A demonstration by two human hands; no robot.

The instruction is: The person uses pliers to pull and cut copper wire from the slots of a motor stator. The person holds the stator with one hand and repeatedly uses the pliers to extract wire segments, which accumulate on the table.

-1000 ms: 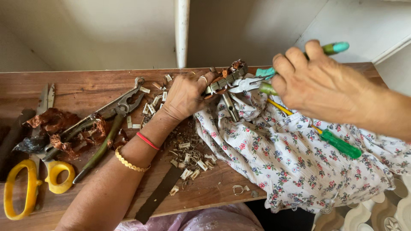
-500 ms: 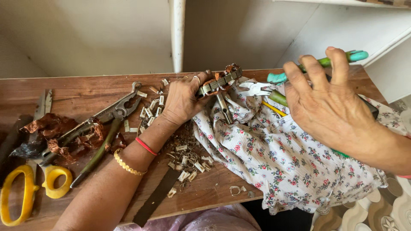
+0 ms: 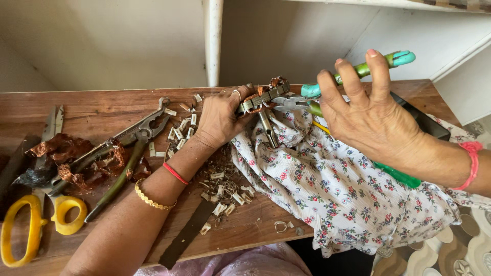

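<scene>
Brown wood makes up the long plank tabletop (image 3: 102,110), which fills the view from nine o'clock to three o'clock. White cotton cloth with small red and blue flowers (image 3: 337,189) drapes over the table's edge from the centre down to five o'clock. At seven o'clock the left forearm rises toward the middle, wearing a red band and a gold bangle; its left hand (image 3: 220,120) is closed around a small rusty metal motor core with a steel shaft (image 3: 261,102), pinning it at the cloth's upper edge, just right of twelve o'clock from the hand. The right hand (image 3: 368,115), at two o'clock, has its fingers spread and only loosely curled over the green-and-teal handles of a pair of pliers (image 3: 358,71); the nose of the pliers points at the motor core and lies just beside it, though whether it bites the core I cannot tell. Grey steel pliers with dull olive handles (image 3: 128,148) lie open at ten o'clock, beside crumpled copper-brown winding scraps (image 3: 61,153). Yellow-handled scissors (image 3: 36,220) rest at eight o'clock. Small pale insulation chips (image 3: 225,194) litter the wood around the left wrist and below it.
</scene>
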